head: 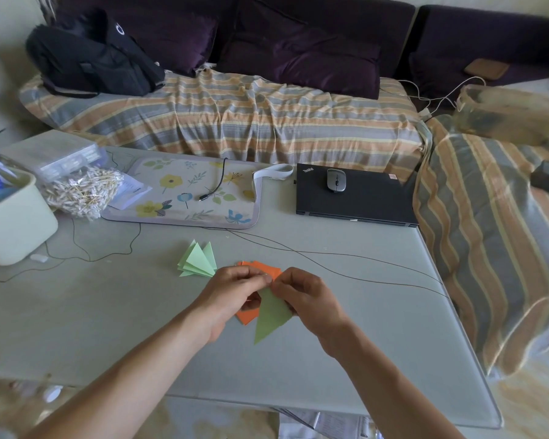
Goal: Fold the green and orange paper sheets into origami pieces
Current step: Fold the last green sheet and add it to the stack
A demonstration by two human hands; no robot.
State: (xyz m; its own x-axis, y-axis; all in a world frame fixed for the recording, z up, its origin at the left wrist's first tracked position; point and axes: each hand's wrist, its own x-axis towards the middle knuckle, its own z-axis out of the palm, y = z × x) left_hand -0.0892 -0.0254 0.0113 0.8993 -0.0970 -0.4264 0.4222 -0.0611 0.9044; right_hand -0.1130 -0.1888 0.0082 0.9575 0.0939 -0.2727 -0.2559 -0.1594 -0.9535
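both hands meet over the near middle of the grey table (pixel 346 312), fingertips together at the top of a green paper triangle (pixel 271 315). the left hand (pixel 232 296) pinches that top end between thumb and curled fingers, and the right hand (pixel 305 296) pinches it from the other side, its fingers folded over the paper's upper right edge. the triangle is long and narrow; its long axis runs from the pinched end near the fingertips down toward the person, leaning slightly left, and its free sharp tip points down at the near table edge, between the two wrists. whether it rests on the table or is lifted off it i cannot tell.

under and behind the hands lie orange paper sheets (pixel 251 315), one corner showing below the left palm and more of it just past the fingertips. beyond the left hand, close by, sits a pile of folded green pieces (pixel 198 259), their points aimed away from the person. thin dark cables (pixel 330 258) run across the table past the right hand. farther off beyond the right hand is a closed black laptop (pixel 362 201) with a mouse (pixel 336 179) on it.
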